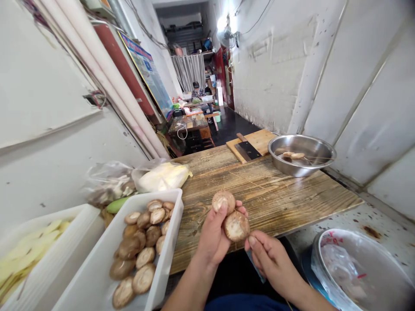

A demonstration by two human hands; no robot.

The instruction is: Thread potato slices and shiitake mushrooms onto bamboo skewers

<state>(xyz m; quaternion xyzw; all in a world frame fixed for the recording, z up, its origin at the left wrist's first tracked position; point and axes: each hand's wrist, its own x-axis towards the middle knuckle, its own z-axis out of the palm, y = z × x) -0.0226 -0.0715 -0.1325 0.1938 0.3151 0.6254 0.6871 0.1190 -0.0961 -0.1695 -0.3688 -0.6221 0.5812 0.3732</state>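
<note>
My left hand (215, 235) is closed around two brown mushrooms, an upper mushroom (223, 201) under my thumb and a lower mushroom (237, 226) with its pale underside showing. Close against the lower one, my right hand (264, 252) pinches a thin skewer, mostly hidden by the fingers; a bit of thin stick (288, 305) shows below the wrist. Something bluish hangs beneath that hand, its kind unclear. To the left, a white tub (164, 259) holds several loose mushrooms (145, 258). Thin bamboo skewers (251, 179) lie on the wooden table (201, 172).
A steel bowl (301, 166) with skewered mushrooms stands at the table's right, beside a cutting board (264, 138) and cleaver (248, 150). Another tub (74, 224) holds pale slices. Plastic bags (162, 176) lie behind the tubs. A lined bucket (359, 268) is lower right. A person (197, 91) sits far back.
</note>
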